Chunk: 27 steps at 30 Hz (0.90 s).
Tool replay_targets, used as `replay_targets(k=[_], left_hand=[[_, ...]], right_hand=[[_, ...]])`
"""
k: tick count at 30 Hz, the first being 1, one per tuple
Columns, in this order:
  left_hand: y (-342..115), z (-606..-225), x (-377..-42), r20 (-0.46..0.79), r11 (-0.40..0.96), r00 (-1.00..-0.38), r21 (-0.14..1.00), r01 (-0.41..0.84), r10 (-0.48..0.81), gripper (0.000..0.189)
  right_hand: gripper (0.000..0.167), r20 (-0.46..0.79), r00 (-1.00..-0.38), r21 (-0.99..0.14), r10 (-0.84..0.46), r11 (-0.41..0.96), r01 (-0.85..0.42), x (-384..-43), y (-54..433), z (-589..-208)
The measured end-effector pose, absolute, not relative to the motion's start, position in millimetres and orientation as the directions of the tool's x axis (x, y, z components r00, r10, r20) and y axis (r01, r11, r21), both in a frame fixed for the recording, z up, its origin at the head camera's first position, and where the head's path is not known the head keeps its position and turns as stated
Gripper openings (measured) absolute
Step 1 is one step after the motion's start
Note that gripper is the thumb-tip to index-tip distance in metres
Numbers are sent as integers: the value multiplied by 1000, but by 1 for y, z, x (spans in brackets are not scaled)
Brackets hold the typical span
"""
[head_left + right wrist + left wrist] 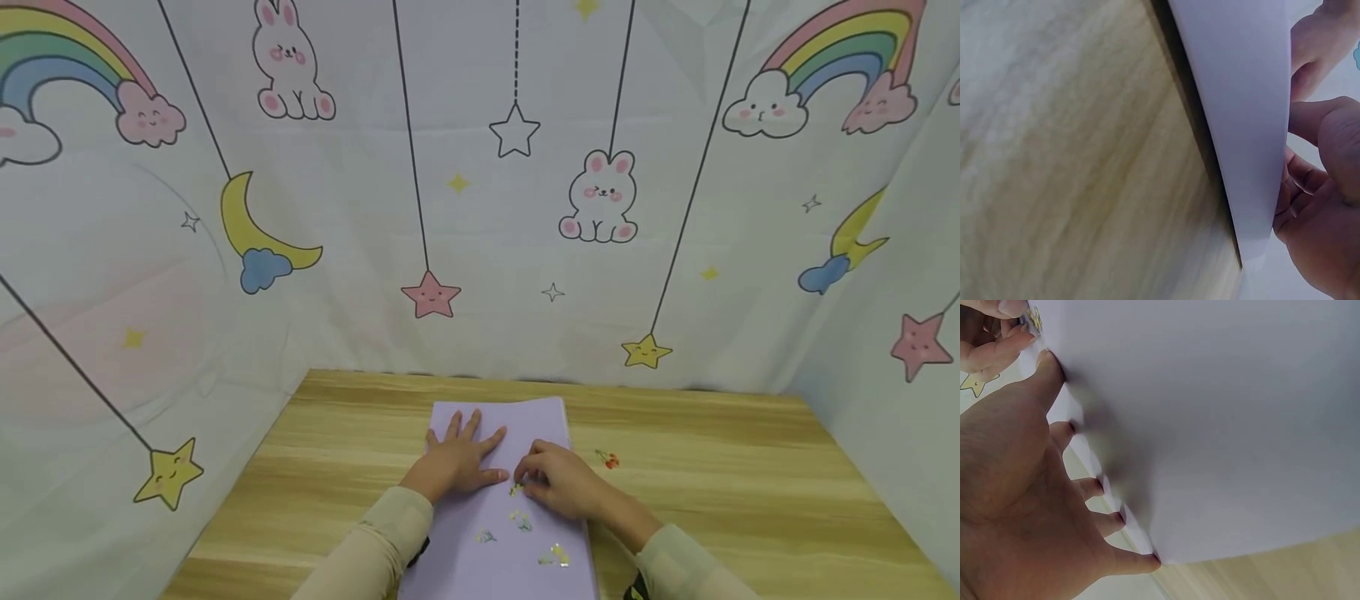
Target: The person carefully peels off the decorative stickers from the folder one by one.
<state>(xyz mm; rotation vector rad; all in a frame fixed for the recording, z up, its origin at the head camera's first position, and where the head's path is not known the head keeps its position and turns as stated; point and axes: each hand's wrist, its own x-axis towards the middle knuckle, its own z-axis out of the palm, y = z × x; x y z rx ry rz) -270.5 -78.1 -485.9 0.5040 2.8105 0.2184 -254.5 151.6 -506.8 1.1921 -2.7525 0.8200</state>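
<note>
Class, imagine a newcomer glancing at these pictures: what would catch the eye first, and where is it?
Probably the white cloth backdrop printed with rainbows, rabbits, moons and stars, filling the head view's upper part. Below it, a pale purple rectangular sheet lies on the wood-grain table, with a left hand spread flat on it. Beside that, a right hand pinches a tiny yellow flower-like decoration at the sheet.
</note>
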Motion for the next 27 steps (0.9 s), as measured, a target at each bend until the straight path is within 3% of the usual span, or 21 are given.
replay_targets(k=[19, 27], left_hand=[[-78, -485, -272, -249, 931, -902, 181, 316, 354, 78], [-78, -487, -271, -246, 929, -900, 187, 321, 360, 78]], right_hand=[[16, 150, -734, -391, -663, 642, -660, -255, 142, -501], [22, 142, -757, -473, -637, 629, -618, -256, 143, -504]])
